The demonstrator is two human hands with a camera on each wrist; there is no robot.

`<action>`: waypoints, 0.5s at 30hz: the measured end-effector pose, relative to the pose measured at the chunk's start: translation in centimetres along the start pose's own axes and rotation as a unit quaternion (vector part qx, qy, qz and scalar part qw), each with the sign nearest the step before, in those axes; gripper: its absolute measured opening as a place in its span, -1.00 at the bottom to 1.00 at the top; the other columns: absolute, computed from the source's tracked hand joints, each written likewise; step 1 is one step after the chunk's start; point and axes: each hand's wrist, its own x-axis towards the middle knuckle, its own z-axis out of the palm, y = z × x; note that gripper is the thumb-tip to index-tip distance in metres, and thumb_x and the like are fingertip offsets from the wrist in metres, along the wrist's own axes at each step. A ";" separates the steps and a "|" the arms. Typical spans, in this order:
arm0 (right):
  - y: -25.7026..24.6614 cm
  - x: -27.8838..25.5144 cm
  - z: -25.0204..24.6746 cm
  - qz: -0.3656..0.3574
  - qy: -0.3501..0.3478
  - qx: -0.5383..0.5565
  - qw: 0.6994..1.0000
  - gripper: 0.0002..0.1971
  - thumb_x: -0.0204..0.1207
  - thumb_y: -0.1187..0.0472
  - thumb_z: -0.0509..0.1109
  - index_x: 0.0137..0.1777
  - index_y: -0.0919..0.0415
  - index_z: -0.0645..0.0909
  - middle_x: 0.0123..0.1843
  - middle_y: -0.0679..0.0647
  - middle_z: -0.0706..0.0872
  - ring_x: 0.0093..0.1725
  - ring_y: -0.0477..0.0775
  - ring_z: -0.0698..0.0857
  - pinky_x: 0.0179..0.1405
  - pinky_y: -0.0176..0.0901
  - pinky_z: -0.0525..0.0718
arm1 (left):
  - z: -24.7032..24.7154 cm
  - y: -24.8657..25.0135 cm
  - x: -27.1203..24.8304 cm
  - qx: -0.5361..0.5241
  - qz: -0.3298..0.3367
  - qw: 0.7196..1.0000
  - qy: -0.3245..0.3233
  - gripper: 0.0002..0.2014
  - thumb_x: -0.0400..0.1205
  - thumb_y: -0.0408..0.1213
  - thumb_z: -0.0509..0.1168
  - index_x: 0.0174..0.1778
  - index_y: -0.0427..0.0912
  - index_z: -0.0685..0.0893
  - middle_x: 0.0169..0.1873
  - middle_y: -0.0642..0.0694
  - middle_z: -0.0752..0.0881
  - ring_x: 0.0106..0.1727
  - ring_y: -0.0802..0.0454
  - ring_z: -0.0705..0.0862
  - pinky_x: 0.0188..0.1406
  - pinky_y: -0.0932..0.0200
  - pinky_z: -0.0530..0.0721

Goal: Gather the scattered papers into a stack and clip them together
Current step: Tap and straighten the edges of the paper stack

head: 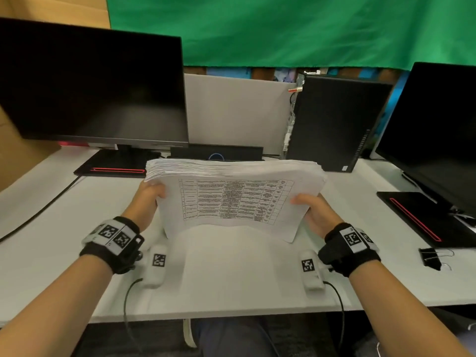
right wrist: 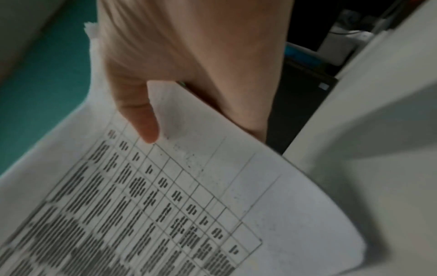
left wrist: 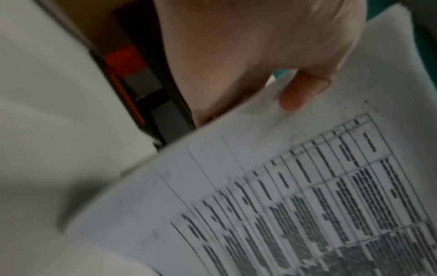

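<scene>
A thick stack of white papers with a printed table on its front sheet stands tilted on its lower edge on the white desk. My left hand grips its left side, thumb on the front sheet. My right hand grips its right side the same way. In the left wrist view my left hand has its thumb on the papers. In the right wrist view my right hand pinches the papers. A black binder clip lies on the desk at the right, apart from both hands.
A dark monitor stands at the back left, a black computer tower behind the stack, another monitor at the right. Two black laptops with red stripes lie on the desk. A cable crosses the left side.
</scene>
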 end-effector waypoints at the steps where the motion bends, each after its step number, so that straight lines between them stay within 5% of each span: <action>1: 0.2 0.2 0.0 0.002 0.010 0.010 1.000 -0.59 0.36 0.50 0.29 0.17 0.22 0.70 0.16 0.15 0.82 0.22 0.21 0.73 0.33 0.17 0.63 | 0.4 -0.2 0.1 -0.013 -0.001 1.000 0.024 -0.32 0.21 -0.43 0.12 0.35 -0.28 0.51 0.11 -0.14 0.68 0.22 -0.16 0.61 0.18 -0.07 0.58; 5: 0.3 1.0 0.2 0.009 0.056 0.020 0.998 -0.49 -0.01 0.38 0.21 0.00 0.25 0.68 0.01 0.18 0.75 0.11 0.25 0.64 0.16 0.12 0.54 | 1.7 -0.5 0.5 -0.033 -0.005 0.991 0.131 -0.52 0.45 -0.58 0.08 0.27 -0.13 0.38 -0.02 0.03 0.58 0.09 -0.03 0.54 -0.10 0.16 0.54; 9: 0.8 1.7 -0.2 0.004 0.081 0.026 0.996 -0.50 -0.10 0.35 0.22 -0.07 0.24 0.65 -0.03 0.20 0.71 0.10 0.27 0.62 0.17 0.14 0.53 | 2.1 -0.6 0.5 -0.003 -0.011 0.996 0.085 -0.47 0.45 -0.66 0.04 0.31 -0.18 0.47 -0.06 0.00 0.63 0.01 0.02 0.59 -0.16 0.18 0.54; 13: 1.1 1.8 -0.2 0.027 0.087 0.017 0.996 -0.47 -0.09 0.38 0.18 -0.03 0.25 0.62 0.01 0.19 0.68 0.12 0.25 0.60 0.20 0.13 0.51 | 2.1 -0.6 0.3 -0.010 -0.011 0.997 0.081 -0.41 0.28 -0.50 0.11 0.28 -0.11 0.46 0.04 -0.05 0.63 0.13 -0.07 0.60 0.10 -0.04 0.61; 15: 1.1 2.1 0.0 0.024 0.085 -0.003 0.996 -0.43 -0.09 0.39 0.19 0.01 0.23 0.65 0.02 0.18 0.68 0.15 0.25 0.60 0.22 0.13 0.52 | 2.8 -0.6 0.4 -0.028 -0.026 0.998 0.053 -0.39 0.22 -0.48 0.10 0.26 -0.14 0.48 -0.03 -0.09 0.66 0.01 -0.05 0.63 -0.08 0.05 0.61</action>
